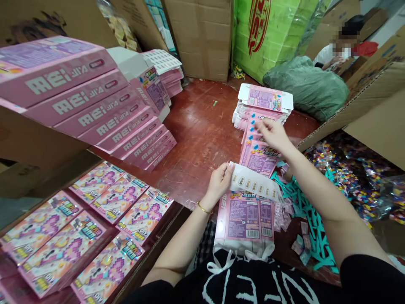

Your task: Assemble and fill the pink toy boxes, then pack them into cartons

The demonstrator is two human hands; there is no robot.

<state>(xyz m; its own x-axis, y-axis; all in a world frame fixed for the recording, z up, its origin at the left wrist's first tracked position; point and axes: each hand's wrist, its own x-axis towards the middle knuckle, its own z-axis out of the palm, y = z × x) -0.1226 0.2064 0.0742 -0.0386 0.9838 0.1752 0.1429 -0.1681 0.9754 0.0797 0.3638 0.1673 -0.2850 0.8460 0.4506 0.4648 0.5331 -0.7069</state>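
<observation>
My left hand (220, 180) pinches the left end of a white sheet of small stickers (255, 184), held over a flattened pink box blank (245, 219) that lies in front of me. My right hand (271, 131) reaches further out, its fingers closed in a pinch over a pink card with blue pieces (259, 156); what it pinches is too small to name. Behind that hand rises a stack of flat pink box blanks (264, 101).
A row of closed pink boxes (104, 114) leans at the left, with glossy pink packs (95, 211) in a tray below. Teal strips (303, 211) and loose colourful sweets (357, 185) lie at the right. Cardboard cartons, a green bag (306, 86) and another person are at the back.
</observation>
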